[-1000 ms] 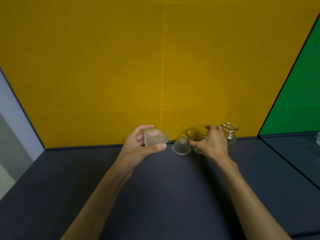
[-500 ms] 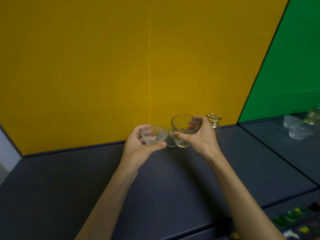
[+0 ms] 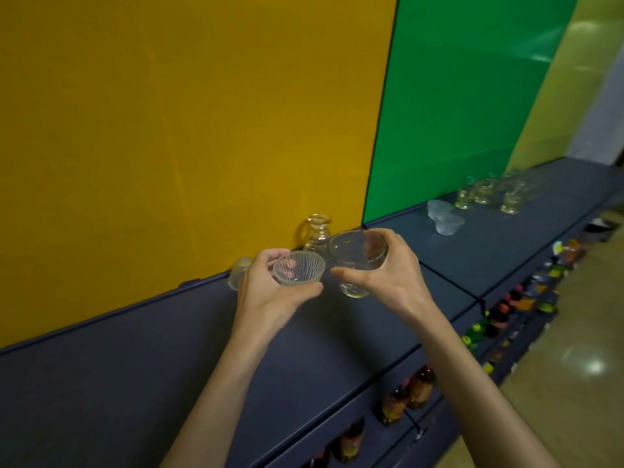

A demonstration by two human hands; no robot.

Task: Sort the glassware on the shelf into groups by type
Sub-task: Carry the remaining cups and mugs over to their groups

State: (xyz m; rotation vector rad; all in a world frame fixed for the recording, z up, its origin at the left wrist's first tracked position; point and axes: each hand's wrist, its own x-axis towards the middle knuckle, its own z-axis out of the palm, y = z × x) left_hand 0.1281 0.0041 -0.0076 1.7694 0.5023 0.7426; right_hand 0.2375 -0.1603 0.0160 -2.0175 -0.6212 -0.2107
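Note:
My left hand [image 3: 270, 295] holds a small ribbed glass cup [image 3: 298, 272] above the dark shelf [image 3: 141, 359]. Beside it, my right hand [image 3: 391, 275] grips a larger smooth clear glass cup [image 3: 354, 258], also lifted off the shelf. Behind the two cups a small glass jug [image 3: 317, 231] with a handle stands against the yellow wall. A small upturned glass [image 3: 239, 272] sits on the shelf just left of my left hand, partly hidden by it.
Farther right on the shelf, in front of the green panel, lie frosted cups [image 3: 444, 217] and a cluster of clear glasses [image 3: 489, 194]. Bottles [image 3: 405, 396] line the lower shelves under the front edge. A glossy floor [image 3: 574, 366] lies to the right.
My right hand lifted the smooth cup off the shelf. Both hands carry their cups rightward as my view swings right, bringing the green panel and the far glassware into sight.

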